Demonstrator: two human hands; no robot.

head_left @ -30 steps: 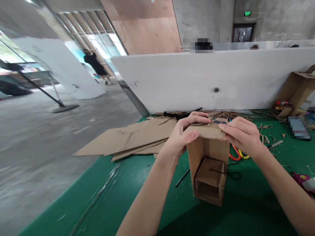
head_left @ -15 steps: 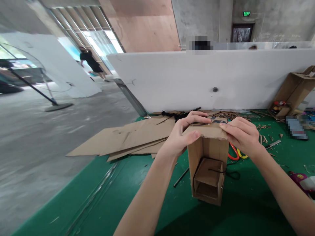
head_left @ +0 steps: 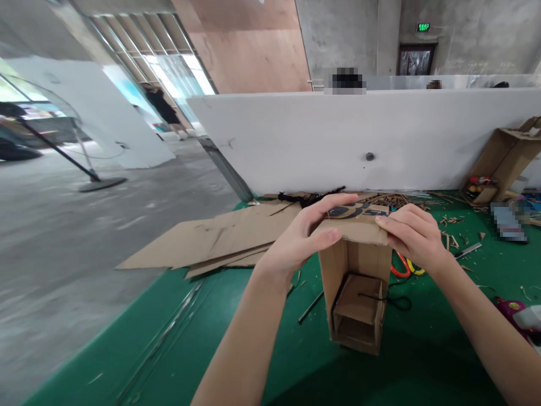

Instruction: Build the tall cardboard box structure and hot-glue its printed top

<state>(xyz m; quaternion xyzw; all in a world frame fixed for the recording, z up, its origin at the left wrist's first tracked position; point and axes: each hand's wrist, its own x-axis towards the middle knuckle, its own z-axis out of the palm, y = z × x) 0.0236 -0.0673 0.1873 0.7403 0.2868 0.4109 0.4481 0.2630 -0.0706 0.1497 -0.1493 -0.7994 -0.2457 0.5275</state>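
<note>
Cardboard sheets (head_left: pixel 220 239) are lying flat at left on the green surface (head_left: pixel 211 349). Left hand (head_left: pixel 296 242) is pinching the top flap (head_left: pixel 357 223) of the cardboard box (head_left: pixel 359 293). The box is standing upright mid-surface, long axis vertical, open side facing the camera. The flap is showing more of its print than half a second ago. Right hand (head_left: pixel 412 237) is gripping the flap's other edge. Orange scissors (head_left: pixel 399 268) are lying just behind, partly hidden.

Sheets (head_left: pixel 220 237) left of box (head_left: pixel 336 276), scissors (head_left: pixel 397 269) right

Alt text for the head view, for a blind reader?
The left hand and right hand pinch the top of an upright cardboard box on a green table. Flat cardboard sheets lie behind at left, and a white partition crosses the back.
</note>
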